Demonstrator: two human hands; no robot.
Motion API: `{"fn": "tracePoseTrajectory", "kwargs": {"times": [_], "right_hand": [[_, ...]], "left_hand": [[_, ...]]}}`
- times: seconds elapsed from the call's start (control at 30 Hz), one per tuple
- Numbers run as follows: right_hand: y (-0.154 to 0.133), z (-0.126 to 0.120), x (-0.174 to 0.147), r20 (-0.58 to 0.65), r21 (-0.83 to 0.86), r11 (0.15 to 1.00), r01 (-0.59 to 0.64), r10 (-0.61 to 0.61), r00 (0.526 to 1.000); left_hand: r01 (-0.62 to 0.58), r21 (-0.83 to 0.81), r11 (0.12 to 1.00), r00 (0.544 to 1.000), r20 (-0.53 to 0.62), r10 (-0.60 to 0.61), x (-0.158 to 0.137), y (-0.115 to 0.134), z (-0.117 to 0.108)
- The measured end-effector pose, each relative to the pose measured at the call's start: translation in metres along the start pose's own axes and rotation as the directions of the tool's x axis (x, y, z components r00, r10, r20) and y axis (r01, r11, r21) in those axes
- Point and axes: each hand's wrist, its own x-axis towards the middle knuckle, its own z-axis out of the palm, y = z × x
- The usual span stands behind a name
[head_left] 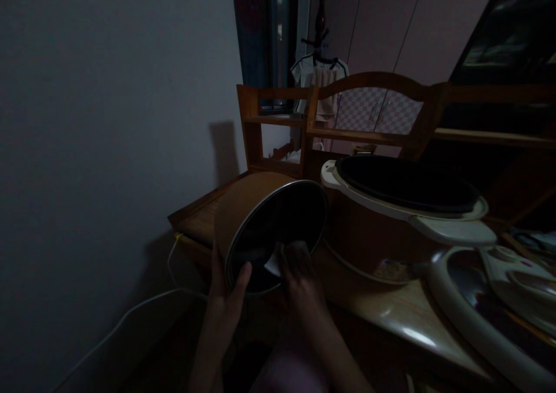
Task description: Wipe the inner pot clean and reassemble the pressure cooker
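Observation:
My left hand (228,291) grips the near left rim of a round cooker inner pot (252,199), thumb inside and fingers along its tan outer wall. The pot is tilted on its side, its dark mouth turned toward me and to the right. Inside the lower right of that mouth, my right hand (299,271) is closed on a pale cloth (273,262) held against or close to the inner wall; exact contact is hard to see in the dim light. Right of the pot stands a large electric cooker body (369,236) with a white rim and side handles, its top uncovered.
A cooker lid (460,300) lies at the right on the glossy wooden table (391,317). Behind stands a wooden shelf frame (369,83). A white cable (130,312) runs along the wall (108,120) at left. Clothes (319,74) hang farther back.

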Motion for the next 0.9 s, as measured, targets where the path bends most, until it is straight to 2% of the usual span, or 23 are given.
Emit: {"fn": "tracePoseTrajectory", "kwargs": {"times": [0.17, 0.37, 0.67, 0.9], "right_hand": [[-0.005, -0.011, -0.002, 0.068, 0.253, 0.965, 0.071, -0.091, 0.994], [-0.010, -0.018, -0.005, 0.058, 0.517, 0.850, 0.104, -0.156, 0.986], [-0.009, -0.024, -0.004, 0.085, 0.559, 0.827, 0.055, -0.124, 0.989], [-0.010, -0.022, -0.006, 0.080, 0.599, 0.799, 0.058, -0.131, 0.988]], "left_hand": [[0.031, 0.034, 0.999, 1.000, -0.007, -0.031, 0.000, 0.000, -0.001], [0.041, 0.039, 0.998, 0.999, 0.002, -0.041, 0.002, -0.006, -0.003], [0.057, 0.025, 0.998, 0.997, -0.046, -0.056, 0.000, -0.002, 0.000], [0.006, 0.026, 1.000, 1.000, -0.009, -0.006, 0.001, -0.004, -0.001]]}}
